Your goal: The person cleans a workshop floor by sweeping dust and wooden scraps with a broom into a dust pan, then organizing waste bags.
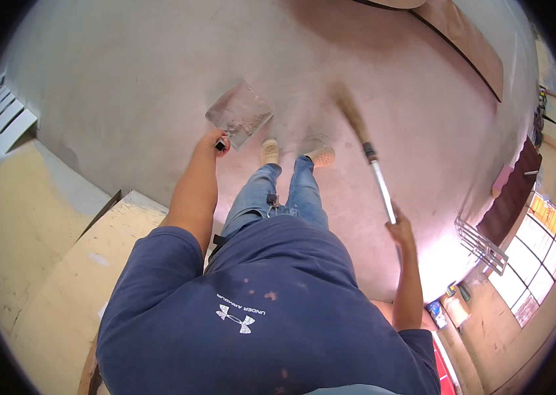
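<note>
My left hand (216,142) is closed around the short black handle of a grey metal dustpan (239,112), which hangs just above the concrete floor ahead of my feet. My right hand (399,230) grips the pale shaft of a broom (380,185). Its brown bristles (352,113) are blurred and reach the floor to the right of the dustpan. My beige shoes (298,153) stand between the two tools. My navy shirt and blue jeans fill the lower middle of the view.
Bare concrete floor (159,66) spreads ahead. Pale wooden boards (61,263) lie at the left, with white slats (5,118) beyond them. A metal rack (482,245), a dark panel (511,194), small containers (437,313) and windows (534,250) line the right side.
</note>
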{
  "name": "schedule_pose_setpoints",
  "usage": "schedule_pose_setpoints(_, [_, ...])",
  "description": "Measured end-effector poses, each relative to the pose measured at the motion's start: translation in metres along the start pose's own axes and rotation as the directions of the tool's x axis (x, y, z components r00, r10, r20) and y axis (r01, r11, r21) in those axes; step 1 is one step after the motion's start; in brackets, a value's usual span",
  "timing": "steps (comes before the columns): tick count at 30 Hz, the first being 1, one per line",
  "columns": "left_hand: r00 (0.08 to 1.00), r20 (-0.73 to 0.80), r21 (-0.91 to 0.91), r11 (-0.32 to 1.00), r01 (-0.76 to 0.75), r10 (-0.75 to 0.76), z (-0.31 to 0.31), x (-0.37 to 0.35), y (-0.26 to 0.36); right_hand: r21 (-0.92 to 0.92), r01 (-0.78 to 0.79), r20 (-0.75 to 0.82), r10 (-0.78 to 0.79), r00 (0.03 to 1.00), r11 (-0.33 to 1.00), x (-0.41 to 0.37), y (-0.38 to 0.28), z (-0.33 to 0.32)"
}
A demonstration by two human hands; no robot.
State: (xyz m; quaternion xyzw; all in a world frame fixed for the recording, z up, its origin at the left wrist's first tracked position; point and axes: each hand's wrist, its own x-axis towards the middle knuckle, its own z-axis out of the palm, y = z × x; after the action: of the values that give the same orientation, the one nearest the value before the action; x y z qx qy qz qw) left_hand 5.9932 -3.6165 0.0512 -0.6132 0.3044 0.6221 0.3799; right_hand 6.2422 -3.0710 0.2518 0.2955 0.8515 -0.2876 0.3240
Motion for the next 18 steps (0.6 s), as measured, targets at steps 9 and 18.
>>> schedule_pose_setpoints(9, [0.998,0.017,-0.018,0.998,-0.052,0.053,0.003,-0.017,-0.004,0.336,-0.152,-0.148,0.212,0.966,0.929,0.079,0.005,0.030])
schedule_pose_setpoints(18, [1.000,-0.014,0.022,1.000,-0.015,0.016,0.015,-0.004,0.002,0.052,-0.045,0.471,0.015,0.882,0.998,-0.014,-0.056,0.144])
